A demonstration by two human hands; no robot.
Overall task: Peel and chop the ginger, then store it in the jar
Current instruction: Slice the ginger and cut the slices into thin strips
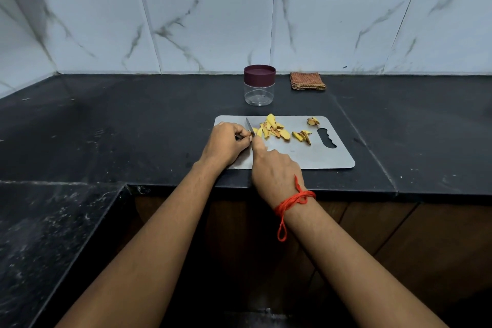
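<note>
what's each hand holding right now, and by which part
The right hand holds the knife by its handle, which the grip hides. The left hand pinches a small, mostly hidden ginger piece at its fingertips, beside the knife.

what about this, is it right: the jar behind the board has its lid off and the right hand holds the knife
Not quite: the head view shows the jar has its lid on. The jar is behind the board and the right hand holds the knife.
</note>
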